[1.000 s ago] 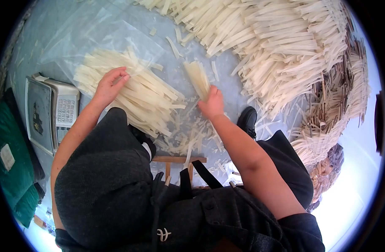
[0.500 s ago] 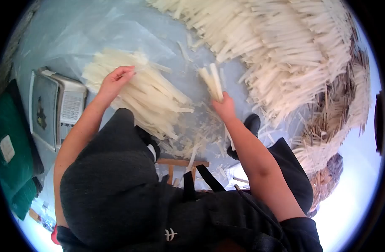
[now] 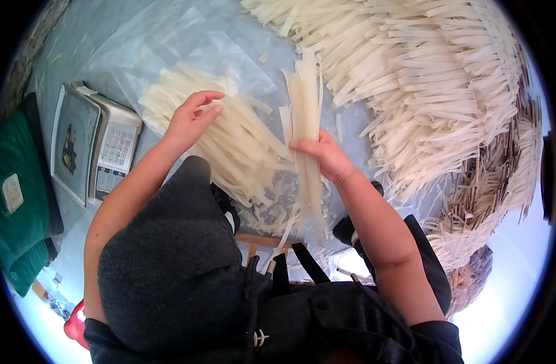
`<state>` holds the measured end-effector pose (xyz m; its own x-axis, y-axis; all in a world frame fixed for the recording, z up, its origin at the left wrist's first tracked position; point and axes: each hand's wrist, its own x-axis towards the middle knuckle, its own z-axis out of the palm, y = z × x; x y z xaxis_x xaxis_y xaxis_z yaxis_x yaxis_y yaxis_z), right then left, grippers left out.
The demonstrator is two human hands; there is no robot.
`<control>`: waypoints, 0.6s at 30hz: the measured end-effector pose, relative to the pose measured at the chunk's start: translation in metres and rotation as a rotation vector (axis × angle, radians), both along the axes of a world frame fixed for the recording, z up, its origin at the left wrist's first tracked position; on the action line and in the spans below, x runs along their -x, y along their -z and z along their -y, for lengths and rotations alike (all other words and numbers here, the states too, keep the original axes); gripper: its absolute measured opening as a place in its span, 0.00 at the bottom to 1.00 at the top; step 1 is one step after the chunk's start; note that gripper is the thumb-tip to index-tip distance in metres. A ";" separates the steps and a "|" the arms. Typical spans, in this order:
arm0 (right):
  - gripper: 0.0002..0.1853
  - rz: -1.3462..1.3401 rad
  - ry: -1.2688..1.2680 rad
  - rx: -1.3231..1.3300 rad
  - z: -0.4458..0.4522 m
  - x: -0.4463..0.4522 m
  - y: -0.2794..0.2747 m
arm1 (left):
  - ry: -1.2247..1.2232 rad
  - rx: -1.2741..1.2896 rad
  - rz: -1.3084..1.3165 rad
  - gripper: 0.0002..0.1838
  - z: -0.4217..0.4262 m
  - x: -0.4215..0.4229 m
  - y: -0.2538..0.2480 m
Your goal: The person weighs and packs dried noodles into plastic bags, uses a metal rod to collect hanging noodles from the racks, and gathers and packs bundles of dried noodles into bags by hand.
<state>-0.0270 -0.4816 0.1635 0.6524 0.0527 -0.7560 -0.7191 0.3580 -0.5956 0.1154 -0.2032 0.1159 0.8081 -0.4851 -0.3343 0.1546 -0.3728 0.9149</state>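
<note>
My right hand grips a bunch of flat, pale dried noodle-like strips, thumb across the front. The bunch stands lengthwise in the view, its lower end reaching down over loose scraps. My left hand hovers over a heap of similar strips lying on a clear plastic sheet. Its fingers are curved and apart, with nothing between them.
A large stack of pale strips fills the right side. On the left stands a scale with a keypad, beside a green bag. Broken scraps litter the floor before a wooden stool.
My right hand has turned, and the bunch in it now shows broad and long instead of tilted and foreshortened. My left hand has shifted slightly right in view, its fingers more spread.
</note>
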 end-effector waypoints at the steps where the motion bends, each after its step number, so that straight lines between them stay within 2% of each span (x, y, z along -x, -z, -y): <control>1: 0.17 -0.003 0.002 0.000 -0.001 0.000 -0.004 | 0.056 -0.025 0.046 0.12 0.002 0.001 -0.001; 5: 0.16 0.021 0.048 -0.094 0.004 0.003 -0.018 | 0.174 -0.052 0.124 0.10 -0.001 0.002 0.005; 10: 0.14 0.032 0.089 -0.175 0.025 0.013 -0.023 | 0.102 -0.009 -0.111 0.09 -0.011 0.000 0.031; 12: 0.14 -0.055 -0.073 0.124 0.023 0.013 -0.015 | 0.058 0.041 -0.130 0.09 -0.006 -0.001 0.024; 13: 0.14 -0.047 -0.079 0.113 0.017 0.012 -0.013 | 0.016 0.093 -0.149 0.08 -0.004 -0.002 0.021; 15: 0.18 0.147 -0.634 0.877 0.000 0.006 -0.009 | -0.068 0.095 -0.128 0.08 0.002 -0.004 0.006; 16: 0.18 0.161 -0.633 0.875 -0.009 0.000 -0.009 | -0.144 0.109 -0.117 0.07 0.006 -0.004 -0.001; 18: 0.18 0.099 -0.889 0.962 -0.025 -0.012 -0.010 | -0.187 0.143 -0.083 0.07 0.009 0.000 -0.011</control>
